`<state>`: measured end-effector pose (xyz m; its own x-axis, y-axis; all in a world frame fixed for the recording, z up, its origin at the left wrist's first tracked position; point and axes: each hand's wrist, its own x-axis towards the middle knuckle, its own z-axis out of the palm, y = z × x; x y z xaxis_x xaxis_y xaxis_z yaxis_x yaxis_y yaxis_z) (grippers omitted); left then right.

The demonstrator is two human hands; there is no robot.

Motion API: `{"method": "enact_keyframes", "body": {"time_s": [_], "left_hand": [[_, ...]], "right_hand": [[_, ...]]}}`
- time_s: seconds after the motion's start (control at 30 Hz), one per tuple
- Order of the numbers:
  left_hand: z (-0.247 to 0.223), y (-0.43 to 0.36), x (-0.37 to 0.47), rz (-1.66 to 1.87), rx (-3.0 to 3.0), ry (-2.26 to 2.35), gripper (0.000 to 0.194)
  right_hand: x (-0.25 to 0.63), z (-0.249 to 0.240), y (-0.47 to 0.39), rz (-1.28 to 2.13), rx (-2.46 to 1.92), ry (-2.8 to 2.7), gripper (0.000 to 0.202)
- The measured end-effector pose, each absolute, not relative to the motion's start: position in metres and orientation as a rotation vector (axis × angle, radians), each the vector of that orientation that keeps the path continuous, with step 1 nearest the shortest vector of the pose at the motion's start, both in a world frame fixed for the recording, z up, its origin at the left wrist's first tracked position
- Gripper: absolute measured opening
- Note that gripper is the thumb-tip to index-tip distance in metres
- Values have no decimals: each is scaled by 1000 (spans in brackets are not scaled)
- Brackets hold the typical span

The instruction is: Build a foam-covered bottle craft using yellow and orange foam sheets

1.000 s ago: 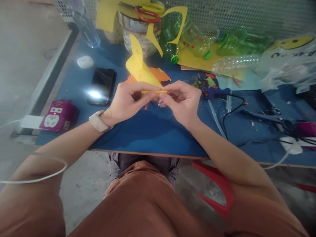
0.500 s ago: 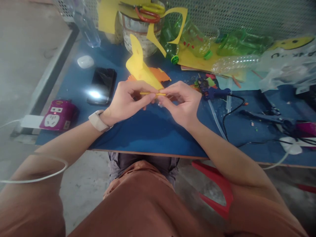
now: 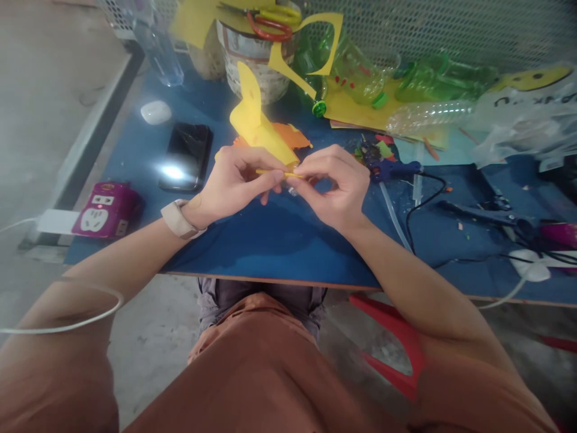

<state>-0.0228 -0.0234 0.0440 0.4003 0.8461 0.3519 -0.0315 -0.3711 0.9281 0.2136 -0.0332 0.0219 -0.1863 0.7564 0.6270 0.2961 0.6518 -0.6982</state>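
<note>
"Between left hand and right hand, pinching a thin yellow strip, almost fingertip to fingertip!"

"Gripping how, on the left?"

"Pressing thumb to forefinger over the strip's left part, curling loosely with the rest. Wearing a pale watch strap, too."

"And on the right?"

"Clamping near the strip's other end with thumb and forefinger, bowing both into a round gap behind the pinch. Spotting something shiny just below, too small to name."

"Look just past the fingertips!"

"Seeing a curled yellow sheet, slanting up and away, with ragged orange paper beside it. Reaching right to the fingers at its lower end; can't tell about touching."

"And wider?"

"Just beyond the left hand, spotting a black smartphone, flat on the blue table. Just beside the right hand, picking out a blue glue gun. Straight ahead of both, finding red-handled scissors atop a whitish pot."
</note>
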Motion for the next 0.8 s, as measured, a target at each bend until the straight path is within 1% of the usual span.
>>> {"method": "enact_keyframes", "body": {"time_s": [0.13, 0.27, 0.4, 0.53, 0.67, 0.8], "left_hand": [[46, -23, -22, 1113, 1675, 726, 33], [43, -22, -23, 1122, 1686, 748, 33], [39, -17, -24, 1167, 1671, 790, 27], [38, -13, -24, 1201, 1656, 816, 27], [41, -14, -24, 1195, 1660, 829, 28], [41, -16, -24, 1189, 1656, 825, 25]], "right_hand": [[215, 21, -31, 465, -841, -1783, 37], [215, 21, -29, 434, -818, -1810, 34], [215, 23, -30, 499, -775, -1791, 35], [214, 23, -31, 585, -774, -1744, 39], [212, 22, -31, 619, -799, -1691, 34], [211, 21, -32, 606, -800, -1674, 29]]}}
